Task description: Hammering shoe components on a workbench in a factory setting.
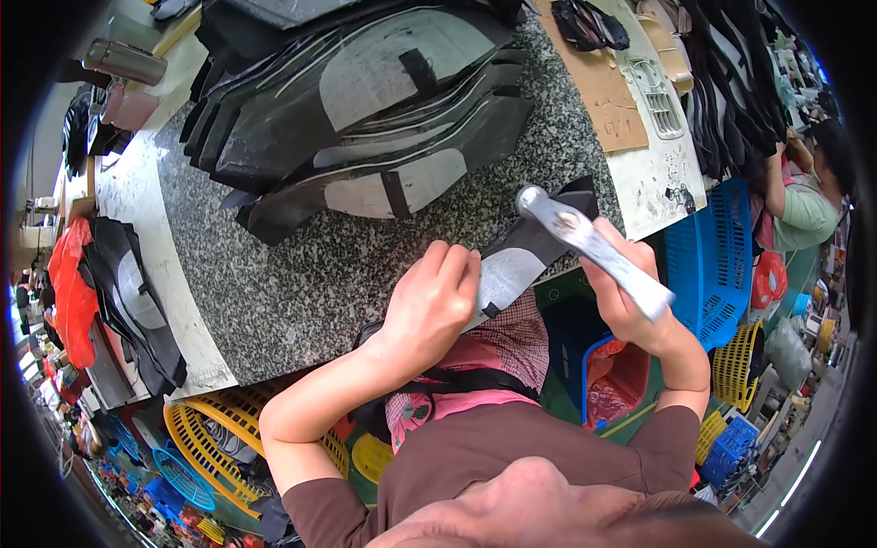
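Nearest the camera, the left hand (429,306) lies curled, fingers together, pressing down on a black-and-grey cut piece (516,265) at the near edge of the granite table (301,274); part of the piece hangs off that edge toward the person's lap. Just to its right, the right hand (630,292) is wrapped tight round the handle of a hammer (589,242), whose metal head sits above the far end of the piece, close to it, though whether it touches I cannot tell. To do this well, I'd say the left hand should keep the piece flat and pinned on the stone, fingertips clear of where the head lands, and the blows should be short and square so the layers bond without the edge creasing. Below the table edge, a blue crate (717,265) and yellow baskets (228,429) crowd the floor. Further out, in the middle of the table, a big stack of similar black and grey pieces (365,110) is piled and fanned out. Toward the far right corner lies a sheet of cardboard (603,91) and a white vent-like part (656,96). Off the left edge, more dark pieces (128,292) sit beside red cloth (71,292). At the far right, another person in a green top (808,215) works at hanging black straps.
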The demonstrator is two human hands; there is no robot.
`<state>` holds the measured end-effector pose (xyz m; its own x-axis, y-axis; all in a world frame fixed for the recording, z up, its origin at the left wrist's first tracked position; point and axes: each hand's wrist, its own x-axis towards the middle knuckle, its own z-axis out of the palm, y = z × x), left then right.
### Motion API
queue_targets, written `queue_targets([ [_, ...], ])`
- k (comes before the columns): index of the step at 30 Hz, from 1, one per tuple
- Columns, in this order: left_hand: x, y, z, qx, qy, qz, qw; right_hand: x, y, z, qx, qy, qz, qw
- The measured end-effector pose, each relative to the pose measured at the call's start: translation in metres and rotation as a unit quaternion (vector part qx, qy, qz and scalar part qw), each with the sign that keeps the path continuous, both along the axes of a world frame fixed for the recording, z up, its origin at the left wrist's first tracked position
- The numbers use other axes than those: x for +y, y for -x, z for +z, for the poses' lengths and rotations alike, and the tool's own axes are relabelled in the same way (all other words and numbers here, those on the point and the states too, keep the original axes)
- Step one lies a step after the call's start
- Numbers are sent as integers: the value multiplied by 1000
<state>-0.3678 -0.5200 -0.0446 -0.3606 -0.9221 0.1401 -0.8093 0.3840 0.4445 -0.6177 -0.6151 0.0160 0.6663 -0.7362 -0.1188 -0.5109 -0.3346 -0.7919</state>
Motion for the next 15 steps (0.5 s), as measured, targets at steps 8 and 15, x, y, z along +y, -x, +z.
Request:
queue_targets([
  [8, 1, 6, -1, -113, 48, -29, 992, 5, -6, -11, -13, -13, -21, 1000],
  [15, 14, 4, -16, -47, 118, 66, 990, 11, -10, -20, 22, -32, -1, 999],
])
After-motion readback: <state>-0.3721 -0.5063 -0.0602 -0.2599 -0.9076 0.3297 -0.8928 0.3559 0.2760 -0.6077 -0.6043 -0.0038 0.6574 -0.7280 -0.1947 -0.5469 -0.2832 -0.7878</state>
